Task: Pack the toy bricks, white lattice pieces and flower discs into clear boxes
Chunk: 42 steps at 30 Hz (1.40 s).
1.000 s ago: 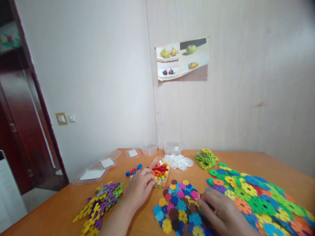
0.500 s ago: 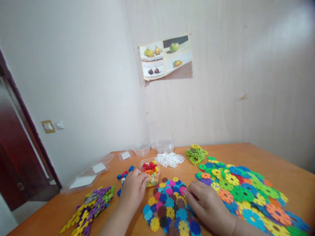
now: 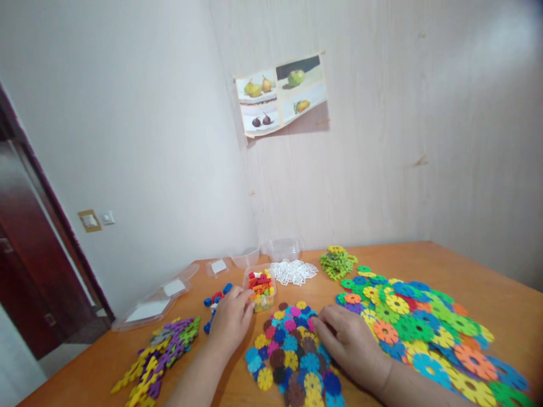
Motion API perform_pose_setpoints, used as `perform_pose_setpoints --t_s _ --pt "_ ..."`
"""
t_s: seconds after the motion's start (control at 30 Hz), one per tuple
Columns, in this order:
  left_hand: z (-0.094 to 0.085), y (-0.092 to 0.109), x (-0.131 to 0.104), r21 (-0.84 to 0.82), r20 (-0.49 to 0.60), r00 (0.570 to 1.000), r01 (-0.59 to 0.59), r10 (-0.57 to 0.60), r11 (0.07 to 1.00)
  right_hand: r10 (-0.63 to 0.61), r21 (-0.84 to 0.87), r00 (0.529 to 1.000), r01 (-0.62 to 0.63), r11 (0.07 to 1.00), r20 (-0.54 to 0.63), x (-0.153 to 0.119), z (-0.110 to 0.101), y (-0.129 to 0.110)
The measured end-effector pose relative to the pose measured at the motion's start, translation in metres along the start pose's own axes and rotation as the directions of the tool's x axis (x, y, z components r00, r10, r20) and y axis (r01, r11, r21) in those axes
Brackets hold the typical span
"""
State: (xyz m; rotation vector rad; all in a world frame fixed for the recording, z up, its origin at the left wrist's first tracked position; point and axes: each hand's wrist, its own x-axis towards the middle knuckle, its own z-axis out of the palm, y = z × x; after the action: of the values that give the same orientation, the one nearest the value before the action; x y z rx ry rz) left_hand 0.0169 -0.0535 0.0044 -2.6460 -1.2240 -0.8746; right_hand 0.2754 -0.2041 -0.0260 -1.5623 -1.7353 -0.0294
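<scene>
My left hand (image 3: pixel 231 317) is beside a clear tub (image 3: pixel 265 306) of red, orange and yellow bricks, its fingertips bent near the tub's left side; whether they pinch anything is hidden. Blue, red and white bricks (image 3: pixel 228 288) lie partly behind that hand. On the right, my right hand (image 3: pixel 345 339) rests at the edge of a pile of small multicoloured flower discs (image 3: pixel 291 359). Its thumb and curled forefinger come near a pink disc, and I cannot make out whether they grip it.
Larger flower discs (image 3: pixel 418 328) spread at the right. Purple, yellow and green pieces (image 3: pixel 163 359) lie at the left. White pieces (image 3: pixel 294 272), green pieces (image 3: pixel 337 263), clear containers (image 3: pixel 284 248) and clear lids (image 3: pixel 148 308) stand or lie farther back.
The view has shifted slightly. Both hands stay in nearly the same places, with the left fingers still beside the tub and the right hand still by the small discs.
</scene>
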Motion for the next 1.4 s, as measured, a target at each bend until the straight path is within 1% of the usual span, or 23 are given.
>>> perform_pose_setpoints --t_s 0.1,0.17,0.23,0.3,0.4,0.5,0.63,0.77,0.83,0.93,1.03,1.1,1.2,1.23,1.27,1.3,1.4 --pt "-0.009 -0.013 -0.004 -0.063 -0.053 0.991 0.121 -0.124 0.991 0.023 0.013 1.000 -0.023 1.000 -0.014 0.000 0.002 0.003" --pt "-0.016 -0.028 -0.007 -0.123 -0.104 0.967 0.218 -0.231 0.968 0.030 0.014 0.999 -0.030 0.999 -0.018 0.000 0.003 0.004" --pt "-0.020 -0.042 -0.009 -0.159 -0.139 0.939 0.292 -0.314 0.943 0.029 0.017 0.999 -0.029 0.999 -0.014 0.000 0.005 0.006" --pt "-0.022 -0.052 -0.012 -0.164 -0.101 0.932 0.331 -0.349 0.929 0.031 0.030 1.000 -0.031 0.999 -0.002 0.000 0.005 0.007" --pt "-0.019 -0.054 -0.015 -0.147 0.029 0.948 0.317 -0.316 0.937 0.034 0.046 0.999 -0.035 0.998 0.021 0.000 0.005 0.008" --pt "-0.017 -0.047 -0.017 -0.082 0.116 0.958 0.274 -0.264 0.958 0.031 0.037 0.999 -0.032 0.999 0.026 0.000 0.004 0.007" --pt "-0.021 -0.037 -0.020 0.043 0.210 0.933 0.288 -0.291 0.957 0.039 0.038 0.999 -0.040 0.998 0.023 0.000 0.002 0.006" --pt "-0.021 -0.035 -0.021 0.064 0.256 0.913 0.312 -0.317 0.948 0.036 0.036 0.999 -0.037 0.999 0.024 0.000 0.002 0.006" --pt "-0.018 -0.037 -0.022 0.018 0.262 0.905 0.343 -0.336 0.939 0.036 0.035 0.999 -0.038 0.999 0.033 0.000 0.002 0.006" --pt "-0.014 -0.040 -0.021 -0.125 0.258 0.894 0.408 -0.367 0.905 0.043 0.032 0.998 -0.044 0.999 0.040 0.000 0.002 0.007" --pt "-0.014 -0.043 -0.021 -0.262 0.274 0.887 0.441 -0.372 0.858 0.041 0.022 0.999 -0.042 0.999 0.034 0.000 0.003 0.007" --pt "-0.015 -0.046 -0.022 -0.317 0.313 0.880 0.451 -0.357 0.834 0.038 0.018 0.999 -0.039 0.999 0.026 0.001 0.003 0.007" --pt "-0.016 -0.051 -0.024 -0.354 0.404 0.860 0.462 -0.313 0.813 0.045 0.024 0.999 -0.046 0.999 0.023 0.000 0.003 0.006" --pt "-0.017 -0.054 -0.025 -0.361 0.415 0.858 0.461 -0.303 0.810 0.047 0.030 0.999 -0.047 0.998 0.024 0.000 0.003 0.006" --pt "-0.017 -0.056 -0.025 -0.366 0.403 0.863 0.456 -0.303 0.811 0.046 0.035 0.999 -0.047 0.998 0.026 0.000 0.003 0.006" --pt "-0.017 -0.059 -0.025 -0.364 0.369 0.874 0.448 -0.316 0.816 0.044 0.040 0.999 -0.045 0.998 0.027 0.000 0.003 0.006" --pt "-0.016 -0.065 -0.022 -0.283 0.220 0.902 0.424 -0.373 0.860 0.038 0.041 0.999 -0.039 0.998 0.025 0.000 0.003 0.006"
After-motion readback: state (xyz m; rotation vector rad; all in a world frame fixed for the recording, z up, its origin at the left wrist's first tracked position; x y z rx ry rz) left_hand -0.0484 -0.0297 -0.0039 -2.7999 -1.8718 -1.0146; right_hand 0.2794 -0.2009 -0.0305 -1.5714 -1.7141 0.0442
